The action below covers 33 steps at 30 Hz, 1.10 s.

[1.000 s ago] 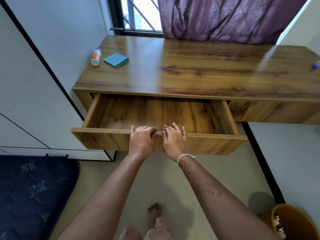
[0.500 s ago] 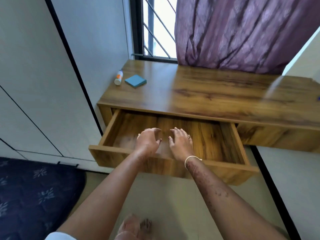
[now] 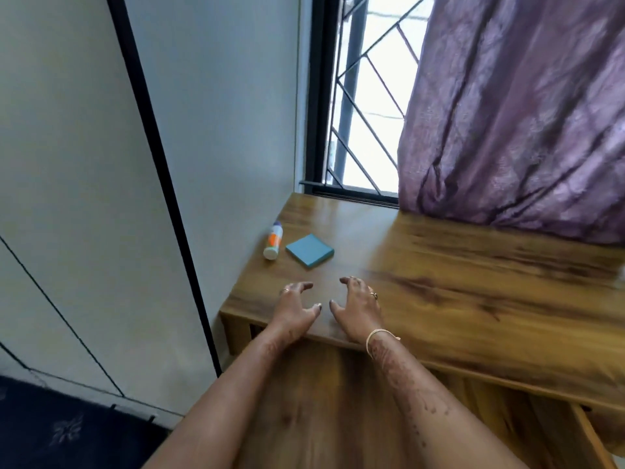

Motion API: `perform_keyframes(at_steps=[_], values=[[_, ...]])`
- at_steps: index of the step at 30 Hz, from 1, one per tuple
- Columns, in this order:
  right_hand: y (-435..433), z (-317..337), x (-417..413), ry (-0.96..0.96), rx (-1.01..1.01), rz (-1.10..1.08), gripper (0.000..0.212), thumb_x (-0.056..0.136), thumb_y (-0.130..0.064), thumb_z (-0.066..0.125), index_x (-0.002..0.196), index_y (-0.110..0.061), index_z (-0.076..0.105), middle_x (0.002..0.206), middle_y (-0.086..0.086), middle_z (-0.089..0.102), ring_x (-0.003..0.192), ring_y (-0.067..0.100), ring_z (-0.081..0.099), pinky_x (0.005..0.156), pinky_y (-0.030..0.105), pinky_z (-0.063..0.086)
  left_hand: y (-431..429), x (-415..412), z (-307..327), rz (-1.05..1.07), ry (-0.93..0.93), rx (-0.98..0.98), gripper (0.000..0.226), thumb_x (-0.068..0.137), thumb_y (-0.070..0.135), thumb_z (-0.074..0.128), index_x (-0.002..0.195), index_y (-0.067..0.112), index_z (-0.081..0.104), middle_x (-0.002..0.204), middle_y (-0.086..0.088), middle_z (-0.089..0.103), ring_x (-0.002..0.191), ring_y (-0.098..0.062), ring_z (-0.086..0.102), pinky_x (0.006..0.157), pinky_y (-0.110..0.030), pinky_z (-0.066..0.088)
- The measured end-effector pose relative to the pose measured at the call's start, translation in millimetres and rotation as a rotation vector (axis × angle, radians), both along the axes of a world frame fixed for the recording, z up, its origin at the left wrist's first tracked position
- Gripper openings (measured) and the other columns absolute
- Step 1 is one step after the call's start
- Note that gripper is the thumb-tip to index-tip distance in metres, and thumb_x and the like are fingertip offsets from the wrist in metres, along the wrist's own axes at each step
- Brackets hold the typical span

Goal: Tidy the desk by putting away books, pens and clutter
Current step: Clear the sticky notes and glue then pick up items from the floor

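Blue pad (image 3: pixel 309 250): laid flat at the table's (image 3: pixel 473 282) far left corner, beside a small tube (image 3: pixel 273 241).
Left hand (image 3: pixel 297 306): held empty, fingers spread, near the pad, seemingly readied for a pickup.
Right hand (image 3: pixel 358 306): likewise empty and spread, just beside it.
Drawer (image 3: pixel 338 401): seen open below, likely for storage.

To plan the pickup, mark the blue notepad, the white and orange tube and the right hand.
blue notepad (image 3: pixel 309 249): head view, middle of its top face.
white and orange tube (image 3: pixel 274 238): head view, orange label on its body.
right hand (image 3: pixel 359 304): head view, back of the hand.
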State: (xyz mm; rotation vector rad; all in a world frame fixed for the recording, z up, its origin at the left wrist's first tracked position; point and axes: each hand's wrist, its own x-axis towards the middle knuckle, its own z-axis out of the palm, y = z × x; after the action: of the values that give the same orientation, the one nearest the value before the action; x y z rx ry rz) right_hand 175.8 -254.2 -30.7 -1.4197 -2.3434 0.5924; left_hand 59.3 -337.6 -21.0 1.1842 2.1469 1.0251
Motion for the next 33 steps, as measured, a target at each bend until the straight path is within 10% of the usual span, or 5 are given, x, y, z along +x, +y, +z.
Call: perform_keyframes(at_steps=[17,30,33], values=[[126,-35,-123,-0.153,-0.075,-0.081,0.107,0.074,-0.064,0.065,0.151,-0.013,0.009,0.155,0.009,0.02,0.144,0.029,0.017,0.116,0.043,0.016,113,-86,-44,0.262,-0.521,0.128,0.056,0.088,0.011,0.065,0.139,0.011,0.043,0.133,-0.002,0.052,0.107,-0.006,0.051,0.1,-0.027,0.043],[101,-27,-64,0.046,-0.025,-0.25,0.121,0.061,-0.071,0.069,0.149,-0.004,0.02,0.147,0.016,0.038,0.138,0.031,0.032,0.114,0.036,0.02,125,-46,-27,0.204,-0.802,0.163,0.021,0.094,0.004,0.056,0.114,0.0,0.057,0.12,-0.016,0.064,0.103,-0.022,0.063,0.084,-0.028,0.051],[83,-20,-29,0.11,-0.016,-0.331,0.121,0.06,-0.071,0.071,0.149,-0.006,0.021,0.148,0.014,0.037,0.138,0.03,0.031,0.114,0.034,0.02,122,-18,-26,0.214,-0.837,0.124,0.041,0.094,0.015,0.058,0.129,-0.003,0.047,0.124,-0.02,0.062,0.111,-0.03,0.063,0.094,-0.04,0.049]])
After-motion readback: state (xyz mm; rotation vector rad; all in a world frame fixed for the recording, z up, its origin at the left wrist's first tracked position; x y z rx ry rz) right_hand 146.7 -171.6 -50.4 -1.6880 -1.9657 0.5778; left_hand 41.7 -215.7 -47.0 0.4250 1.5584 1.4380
